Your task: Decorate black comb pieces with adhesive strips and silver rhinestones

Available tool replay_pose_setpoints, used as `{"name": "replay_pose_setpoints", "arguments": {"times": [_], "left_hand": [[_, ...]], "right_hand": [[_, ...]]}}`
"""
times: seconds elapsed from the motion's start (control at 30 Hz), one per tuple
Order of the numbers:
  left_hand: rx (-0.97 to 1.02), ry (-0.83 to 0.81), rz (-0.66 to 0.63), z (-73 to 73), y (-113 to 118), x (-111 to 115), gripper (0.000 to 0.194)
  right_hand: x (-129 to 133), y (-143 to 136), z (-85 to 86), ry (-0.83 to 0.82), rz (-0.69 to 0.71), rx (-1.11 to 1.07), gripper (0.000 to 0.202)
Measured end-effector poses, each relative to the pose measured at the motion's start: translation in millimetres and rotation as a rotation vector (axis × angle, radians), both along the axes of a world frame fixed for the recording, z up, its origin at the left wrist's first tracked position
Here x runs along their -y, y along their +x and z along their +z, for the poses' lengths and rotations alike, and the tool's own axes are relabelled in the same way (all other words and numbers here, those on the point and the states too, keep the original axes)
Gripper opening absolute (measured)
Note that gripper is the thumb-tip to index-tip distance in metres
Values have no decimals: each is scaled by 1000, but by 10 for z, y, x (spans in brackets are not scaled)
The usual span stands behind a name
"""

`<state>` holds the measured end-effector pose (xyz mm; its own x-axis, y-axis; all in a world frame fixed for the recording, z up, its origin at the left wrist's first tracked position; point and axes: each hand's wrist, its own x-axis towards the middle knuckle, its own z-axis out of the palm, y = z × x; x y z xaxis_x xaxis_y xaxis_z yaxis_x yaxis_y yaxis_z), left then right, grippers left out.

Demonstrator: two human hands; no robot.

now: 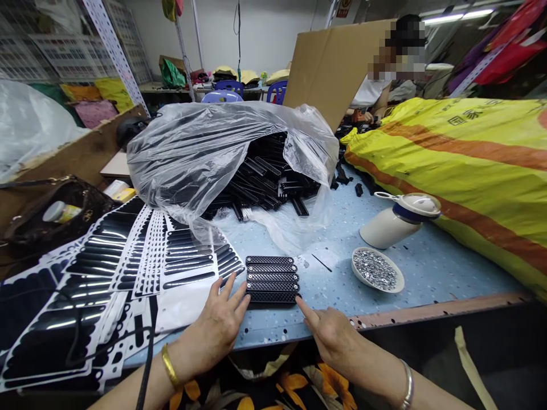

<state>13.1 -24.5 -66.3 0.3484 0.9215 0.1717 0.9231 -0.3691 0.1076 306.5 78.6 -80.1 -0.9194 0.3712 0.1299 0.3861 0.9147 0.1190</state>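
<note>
A stack or row of several black strips (272, 277) with a cross-hatched surface lies on the blue table in front of me. Small silvery pieces sit at the ends of most of them. My left hand (220, 316) is open, fingers spread, with its tips at the left ends of the nearer strips. From the other side, my right hand (335, 336) reaches the right end of the nearest strip with its index finger stretched out. The other fingers of that hand curl under and are partly hidden. A white bowl (400, 287) of small silvery metal pieces stands to the right.
A clear plastic bag (183, 148) full of black strips (256, 182) fills the table's back. Sheets of black stickers (188, 256) spread at left. A white lidded container (380, 228) and a yellow sack (465, 142) are at right. A person (376, 94) sits behind cardboard (329, 62).
</note>
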Motion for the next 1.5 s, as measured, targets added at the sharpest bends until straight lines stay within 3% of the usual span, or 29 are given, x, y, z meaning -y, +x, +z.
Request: {"name": "replay_pose_setpoints", "arguments": {"times": [0.17, 0.3, 0.43, 0.5, 0.63, 0.73, 0.83, 1.03, 1.2, 1.33, 1.5], "left_hand": [[6, -125, -66, 157, -95, -56, 54], [139, -87, -3, 170, -78, -61, 54], [351, 81, 105, 36, -55, -62, 50], [456, 148, 223, -83, -62, -65, 48], [614, 133, 449, -321, -47, -84, 48], [651, 49, 477, -399, 8, -138, 49], [628, -13, 444, -362, 65, -224, 45], [549, 1, 341, -204, 119, -341, 31], [553, 105, 310, -302, 54, -324, 38], [574, 236, 391, -410, -64, -413, 43], [548, 109, 485, -382, -86, -733, 45]], "right_hand": [[-30, -21, 110, -45, 18, -13, 72], [-39, -31, 178, -98, 28, -173, 52], [-65, -105, 112, -243, -50, -401, 38], [-93, -145, 32, -316, -95, -474, 35], [-166, -161, -184, -426, -234, -611, 32], [-217, -171, -307, -566, -404, -568, 42], [-247, -247, -298, -639, -518, -463, 49], [-255, -445, -86, -611, -530, -361, 39], [-362, -355, -130, -691, -548, -375, 43], [-582, -323, -184, -587, -598, -409, 43], [-834, -533, -163, -483, -614, -393, 36]]}}
